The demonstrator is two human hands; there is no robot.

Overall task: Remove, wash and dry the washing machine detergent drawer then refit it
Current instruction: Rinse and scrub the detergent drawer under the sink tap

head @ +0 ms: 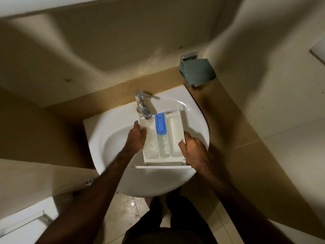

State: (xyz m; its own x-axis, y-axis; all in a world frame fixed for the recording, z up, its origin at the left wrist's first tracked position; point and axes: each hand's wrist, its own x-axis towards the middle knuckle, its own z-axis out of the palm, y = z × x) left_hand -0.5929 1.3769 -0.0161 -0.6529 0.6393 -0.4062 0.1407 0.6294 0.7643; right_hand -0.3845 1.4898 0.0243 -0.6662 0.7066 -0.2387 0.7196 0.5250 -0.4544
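The white detergent drawer (175, 138) lies over the white sink (112, 131), its front panel toward me. A blue insert (160, 123) sits in its middle compartment. Water from the chrome tap (143, 106) runs into the left compartment, which holds water. My right hand (192, 147) grips the drawer's right wall. My left hand (136, 136) rests on the drawer's left edge with fingers reaching into the wet left compartment; whether it grips the wall I cannot tell.
A folded grey-green cloth (197, 72) lies on the tan ledge behind the sink, at the right, under a chrome fitting (189, 57). Walls close in on both sides. The tiled floor (126, 206) below the sink is wet.
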